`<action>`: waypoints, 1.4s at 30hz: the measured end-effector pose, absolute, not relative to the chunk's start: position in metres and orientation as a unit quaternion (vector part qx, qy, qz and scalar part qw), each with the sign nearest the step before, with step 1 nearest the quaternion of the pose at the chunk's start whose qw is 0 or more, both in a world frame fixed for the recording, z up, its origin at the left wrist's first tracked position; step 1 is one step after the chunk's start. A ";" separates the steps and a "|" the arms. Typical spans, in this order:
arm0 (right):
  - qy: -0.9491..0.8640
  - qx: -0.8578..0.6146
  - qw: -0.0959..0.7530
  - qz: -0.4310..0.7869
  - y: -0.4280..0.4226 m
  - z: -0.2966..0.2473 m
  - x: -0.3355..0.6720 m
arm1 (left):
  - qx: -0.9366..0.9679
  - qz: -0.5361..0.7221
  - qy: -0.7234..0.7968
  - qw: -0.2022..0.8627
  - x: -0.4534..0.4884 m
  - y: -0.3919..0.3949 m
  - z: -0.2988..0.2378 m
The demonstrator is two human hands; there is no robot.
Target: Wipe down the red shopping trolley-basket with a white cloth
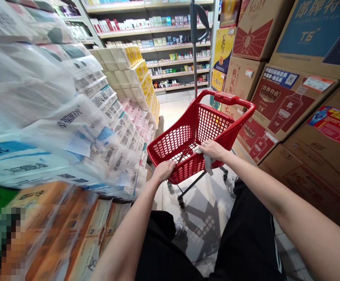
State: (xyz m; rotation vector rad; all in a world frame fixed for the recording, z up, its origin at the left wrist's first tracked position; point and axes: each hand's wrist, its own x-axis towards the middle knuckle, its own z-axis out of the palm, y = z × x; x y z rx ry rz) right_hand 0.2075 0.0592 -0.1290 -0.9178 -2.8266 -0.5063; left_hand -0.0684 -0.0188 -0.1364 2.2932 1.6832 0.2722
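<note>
A red plastic shopping cart [187,171] on a grey wheeled frame stands right in front of me, its handle on the far side. With my left hand [164,171] I grip the near left corner of the basket rim, fingers curled over the edge. My right hand [212,150] is closed around a pale grey cloth [208,166] at the near rim, further right. Part of the cloth hangs down outside the basket wall. Through the grid walls the basket shows no goods inside.
Wrapped tissue packs [99,128] are stacked high along the left, with orange packs [55,226] below. Cardboard cartons [278,105] form a wall on the right. A grey pole [195,58] rises behind the cart. Shelves of small boxes [158,29] stand at the back.
</note>
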 end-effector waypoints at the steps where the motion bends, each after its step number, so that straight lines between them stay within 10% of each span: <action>1: -0.934 -0.310 0.060 -0.169 0.061 -0.129 0.209 | 0.793 0.052 0.596 0.114 -0.075 -0.019 -0.141; 24: -0.959 -0.224 0.133 -0.113 0.027 -0.156 0.139 | 0.741 0.065 0.668 -0.024 -0.047 -0.032 -0.163; 42: -0.716 -0.617 0.322 -0.060 0.044 -0.197 0.269 | 0.773 0.034 0.632 -0.039 -0.034 -0.026 -0.164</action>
